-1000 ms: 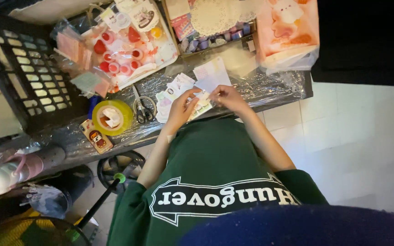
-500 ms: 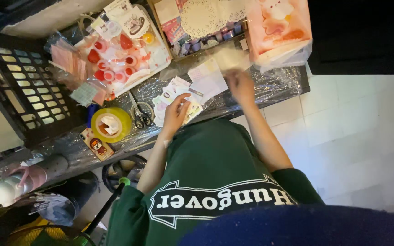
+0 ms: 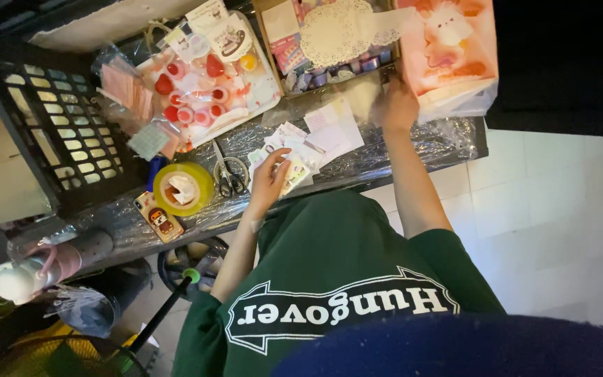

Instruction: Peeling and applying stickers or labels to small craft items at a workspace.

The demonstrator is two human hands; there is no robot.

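The left hand (image 3: 268, 183) rests on a small card (image 3: 293, 172) at the near edge of the worktop (image 3: 448, 139), its fingers pressed together and curled over the card's left side, thumb raised toward the loose papers (image 3: 326, 132) fanned just beyond it. The right hand (image 3: 398, 106) is stretched farther back and is blurred; it lies at the lower left corner of a pink bag (image 3: 448, 49), and whether its fingers pinch anything cannot be told. A pale sheet (image 3: 363, 94) lies just left of that hand. Scissors (image 3: 230, 173) lie just left of the left hand, and beside them sits a yellow tape roll (image 3: 181, 187), with a phone (image 3: 157, 216) near the worktop's front edge. Behind these is a tray (image 3: 204, 77) of small red and pink pieces in clear wrap, and next to it a box (image 3: 329, 42) with a white doily on top. A black crate (image 3: 57, 132) stands at the far left.
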